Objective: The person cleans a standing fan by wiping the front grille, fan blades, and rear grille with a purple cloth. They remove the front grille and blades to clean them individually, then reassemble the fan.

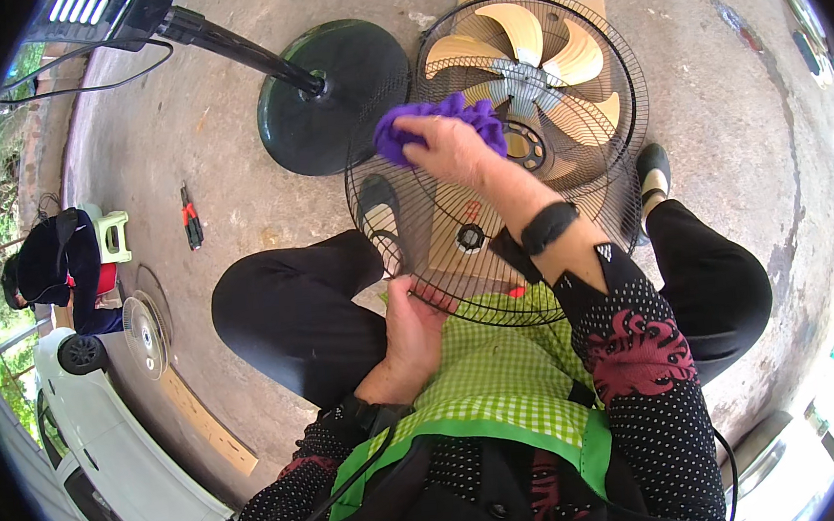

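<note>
While closed left hand [411,334] grips wire guard [439,231] near its rim, half-curled right hand [447,148] holds purple cloth [389,145]; a snag could tug guard loose.

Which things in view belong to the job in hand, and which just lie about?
In the job: purple cloth, under the right grip; wire guard, in the left grip; likely fan blades, fan stand.
Seemingly lying about: pliers, plank, stool, car.

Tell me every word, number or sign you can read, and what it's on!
None can be read.
Red marks on the cardboard seen through the black wire fan guard: too small and blurred to read.
</note>
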Tool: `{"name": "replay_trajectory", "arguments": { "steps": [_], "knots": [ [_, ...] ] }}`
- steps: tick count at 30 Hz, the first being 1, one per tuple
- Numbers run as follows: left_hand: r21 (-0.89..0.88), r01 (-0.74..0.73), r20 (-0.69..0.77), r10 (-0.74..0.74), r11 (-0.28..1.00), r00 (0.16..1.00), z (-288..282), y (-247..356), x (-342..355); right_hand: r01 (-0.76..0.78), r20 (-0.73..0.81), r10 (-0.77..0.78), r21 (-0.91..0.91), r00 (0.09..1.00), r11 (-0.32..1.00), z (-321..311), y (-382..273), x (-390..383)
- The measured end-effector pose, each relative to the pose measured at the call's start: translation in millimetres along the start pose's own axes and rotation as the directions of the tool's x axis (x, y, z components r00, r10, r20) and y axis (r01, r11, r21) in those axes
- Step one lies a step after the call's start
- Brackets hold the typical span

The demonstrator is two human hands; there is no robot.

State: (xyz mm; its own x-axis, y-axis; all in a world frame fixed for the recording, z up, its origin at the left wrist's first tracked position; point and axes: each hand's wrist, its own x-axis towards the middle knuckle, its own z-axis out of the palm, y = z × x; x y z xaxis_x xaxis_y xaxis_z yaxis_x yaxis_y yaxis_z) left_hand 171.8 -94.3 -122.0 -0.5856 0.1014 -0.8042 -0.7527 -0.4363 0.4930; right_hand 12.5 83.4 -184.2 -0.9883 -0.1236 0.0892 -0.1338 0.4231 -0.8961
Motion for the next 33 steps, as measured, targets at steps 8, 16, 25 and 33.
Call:
{"name": "replay_trajectory", "arguments": {
  "steps": [8, 16, 25, 33],
  "knots": [
    [0.033, 0.055, 0.018, -0.056, 0.998, 0.998, -1.5, -2.2, 4.5, 0.018, 0.199, 0.008, -0.128, 0.980, 0.992, -33.6, -38.9, -67.9],
    [0.007, 0.043, 0.034, -0.044, 0.999, 0.998, 0.1, 1.0, 6.3, -0.080, 0.360, 0.178, -0.270, 0.916, 0.960, -86.7, -29.1, -128.9],
    [-0.042, -0.006, 0.042, 0.008, 0.999, 0.999, 1.8, 7.4, 7.9, -0.483, 0.005, 0.692, -0.712, 0.722, 0.510, -139.9, 32.2, -163.2],
    [-0.030, -0.059, 0.109, 0.062, 0.998, 0.992, 0.7, 8.8, 9.5, -0.661, -0.311, 0.587, -0.438, 0.747, 0.609, -118.0, 51.8, -155.1]
  ]
}}
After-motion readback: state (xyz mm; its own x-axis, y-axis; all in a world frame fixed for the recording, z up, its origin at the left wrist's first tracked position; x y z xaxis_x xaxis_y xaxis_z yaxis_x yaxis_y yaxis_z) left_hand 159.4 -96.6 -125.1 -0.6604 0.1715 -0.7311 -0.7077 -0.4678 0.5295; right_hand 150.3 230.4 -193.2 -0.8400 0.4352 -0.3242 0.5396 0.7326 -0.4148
